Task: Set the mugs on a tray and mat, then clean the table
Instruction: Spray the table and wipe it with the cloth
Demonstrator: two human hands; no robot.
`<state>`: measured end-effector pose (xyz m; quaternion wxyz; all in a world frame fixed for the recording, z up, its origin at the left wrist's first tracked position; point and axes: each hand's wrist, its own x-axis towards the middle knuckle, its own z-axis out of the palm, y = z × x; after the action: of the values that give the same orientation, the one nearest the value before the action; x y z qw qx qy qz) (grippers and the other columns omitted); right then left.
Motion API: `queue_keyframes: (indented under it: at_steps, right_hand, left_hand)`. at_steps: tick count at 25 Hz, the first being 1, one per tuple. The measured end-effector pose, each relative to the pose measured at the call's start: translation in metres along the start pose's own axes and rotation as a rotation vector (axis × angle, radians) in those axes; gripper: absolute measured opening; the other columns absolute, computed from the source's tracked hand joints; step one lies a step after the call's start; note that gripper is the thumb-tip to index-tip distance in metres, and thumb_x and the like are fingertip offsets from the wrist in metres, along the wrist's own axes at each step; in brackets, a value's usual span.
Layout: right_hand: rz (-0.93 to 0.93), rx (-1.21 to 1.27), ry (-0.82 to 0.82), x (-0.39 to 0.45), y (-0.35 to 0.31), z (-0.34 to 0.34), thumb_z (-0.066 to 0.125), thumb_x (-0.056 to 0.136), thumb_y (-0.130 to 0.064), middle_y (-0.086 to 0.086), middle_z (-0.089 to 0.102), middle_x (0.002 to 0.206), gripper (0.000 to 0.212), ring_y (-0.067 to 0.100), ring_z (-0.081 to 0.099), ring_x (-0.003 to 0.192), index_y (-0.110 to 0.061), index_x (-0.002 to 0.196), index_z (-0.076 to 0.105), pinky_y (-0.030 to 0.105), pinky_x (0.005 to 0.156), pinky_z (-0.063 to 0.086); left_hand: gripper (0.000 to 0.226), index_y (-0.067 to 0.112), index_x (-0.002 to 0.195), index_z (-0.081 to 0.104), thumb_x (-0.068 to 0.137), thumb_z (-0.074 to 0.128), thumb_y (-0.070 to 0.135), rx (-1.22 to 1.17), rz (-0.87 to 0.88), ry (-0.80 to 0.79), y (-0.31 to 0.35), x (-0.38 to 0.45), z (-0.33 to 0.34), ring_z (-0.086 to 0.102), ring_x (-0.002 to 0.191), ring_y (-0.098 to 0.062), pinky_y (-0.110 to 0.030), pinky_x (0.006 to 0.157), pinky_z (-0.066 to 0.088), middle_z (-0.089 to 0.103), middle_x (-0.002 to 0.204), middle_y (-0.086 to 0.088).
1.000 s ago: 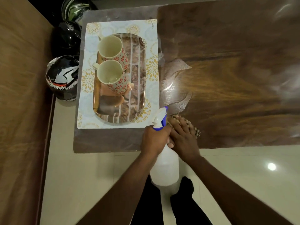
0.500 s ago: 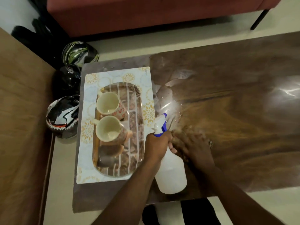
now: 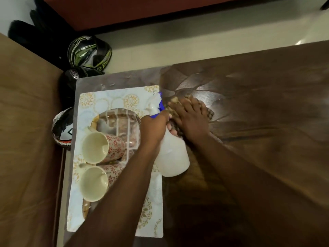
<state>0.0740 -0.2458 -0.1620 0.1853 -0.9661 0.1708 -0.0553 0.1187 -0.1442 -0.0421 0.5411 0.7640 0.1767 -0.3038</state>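
1. The dark wooden table (image 3: 258, 122) fills the frame from 12 o'clock round to 5 o'clock, and streaks of wet sheen cross its top.
2. A pale mat (image 3: 114, 98) with a yellow flower pattern lies flat on the table's left end, toward 8 o'clock of the frame's centre.
3. A shiny oval tray (image 3: 131, 125) with a brick-like pattern rests on the mat; the left forearm crosses over its near half.
4. The far mug (image 3: 101, 147) stands on the tray at about 9 o'clock, cream inside and red-flowered outside, its mouth toward the camera.
5. The near mug (image 3: 96, 182) stands just beside it on the 6 o'clock side, same pattern, also on the tray.
6. A white spray bottle (image 3: 173, 155) with a blue trigger head is held above the mat's right edge, its nozzle pointing toward 11 o'clock.
7. The left hand (image 3: 154, 129) is wrapped closed around the bottle's neck.
8. The right hand (image 3: 190, 118), at 3 o'clock of the left hand and touching it, presses flat with fingers spread on a patterned brown cloth (image 3: 209, 113) lying on the tabletop; it grips nothing.
9. Three helmets (image 3: 89, 52) sit on the floor past the table's left end, at about 10 o'clock.
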Motion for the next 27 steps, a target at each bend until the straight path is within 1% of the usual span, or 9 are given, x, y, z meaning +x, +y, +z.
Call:
queue_keyframes:
  at_steps: [3,6,8,13,17,21,24,26,27]
  right_hand:
    - [-0.041,-0.001,-0.004,0.061,-0.009,0.009,0.033,0.090,-0.044,0.005,0.051,0.137,0.050,0.034,0.039,0.131,-0.025,0.130,0.054,0.054,0.105,0.024]
    - [0.064,-0.007,-0.003,0.107,-0.008,0.008,0.036,0.094,-0.045,0.002,0.046,0.142,0.045,0.031,0.032,0.135,-0.028,0.134,0.050,0.051,0.108,0.017]
    - [0.009,-0.031,-0.051,0.126,-0.006,0.006,0.032,0.095,-0.046,0.000,0.039,0.146,0.047,0.029,0.025,0.138,-0.030,0.137,0.044,0.049,0.110,0.012]
    - [-0.045,0.024,-0.046,0.090,0.009,-0.007,0.041,0.093,-0.044,0.003,0.046,0.142,0.044,0.033,0.032,0.135,-0.029,0.132,0.052,0.054,0.107,0.021]
    - [-0.075,0.036,-0.060,0.002,0.030,-0.018,0.043,0.093,-0.042,0.006,0.053,0.136,0.041,0.035,0.038,0.131,-0.027,0.129,0.056,0.056,0.103,0.027]
    - [-0.061,-0.043,-0.052,-0.076,0.049,-0.028,0.036,0.093,-0.044,0.003,0.057,0.131,0.042,0.031,0.041,0.128,-0.030,0.126,0.057,0.049,0.099,0.031]
    - [-0.004,-0.046,-0.072,-0.110,0.055,-0.043,0.035,0.092,-0.043,0.001,0.057,0.130,0.044,0.031,0.043,0.124,-0.030,0.126,0.059,0.048,0.095,0.037]
    - [0.089,-0.043,-0.042,-0.130,0.058,-0.056,0.036,0.091,-0.042,0.003,0.060,0.127,0.043,0.031,0.049,0.118,-0.027,0.123,0.060,0.046,0.091,0.040]
    - [0.153,-0.044,-0.021,-0.143,0.063,-0.063,0.037,0.091,-0.043,0.003,0.060,0.126,0.043,0.030,0.049,0.117,-0.027,0.123,0.060,0.044,0.090,0.038]
  left_hand:
    - [0.012,0.006,0.062,0.058,0.074,0.057,0.007,0.000,0.098,0.075,0.017,0.017,0.009,0.055,0.040,-0.025,-0.028,0.047,0.048,0.052,0.044,-0.006]
    - [0.013,0.007,0.066,0.062,0.074,0.061,0.017,0.005,0.185,0.149,0.027,0.022,0.013,0.063,0.046,-0.026,-0.039,0.059,0.056,0.056,0.044,-0.001]
    - [0.015,0.011,0.070,0.066,0.080,0.063,0.022,0.038,0.267,0.176,0.032,0.022,0.018,0.067,0.052,-0.025,-0.039,0.066,0.059,0.059,0.044,0.000]
    - [0.035,0.009,0.075,0.068,0.065,0.061,0.042,0.076,0.339,0.226,0.019,0.011,0.023,0.072,0.066,-0.025,-0.045,0.074,0.060,0.069,0.057,-0.005]
    - [0.007,0.021,0.079,0.065,0.078,0.061,0.027,0.076,0.395,0.272,-0.008,-0.011,0.029,0.068,0.066,-0.008,-0.027,0.066,0.053,0.070,0.067,0.001]
    - [0.035,0.042,0.075,0.054,0.085,0.065,0.011,0.102,0.510,0.251,-0.027,-0.044,0.035,0.060,0.068,0.008,-0.006,0.061,0.042,0.059,0.071,0.016]
    - [0.027,0.029,0.109,0.059,0.086,0.071,0.018,0.081,0.469,0.208,-0.045,-0.076,0.041,0.058,0.086,0.011,-0.006,0.075,0.039,0.059,0.091,0.017]
    - [0.062,0.018,0.140,0.045,0.085,0.073,0.030,0.166,0.443,0.233,-0.053,-0.093,0.044,0.046,0.112,0.009,-0.002,0.088,0.030,0.049,0.119,0.016]
    - [0.073,0.014,0.145,0.038,0.085,0.074,0.031,0.217,0.534,0.235,-0.054,-0.101,0.045,0.034,0.116,0.016,0.005,0.089,0.024,0.041,0.124,0.019]
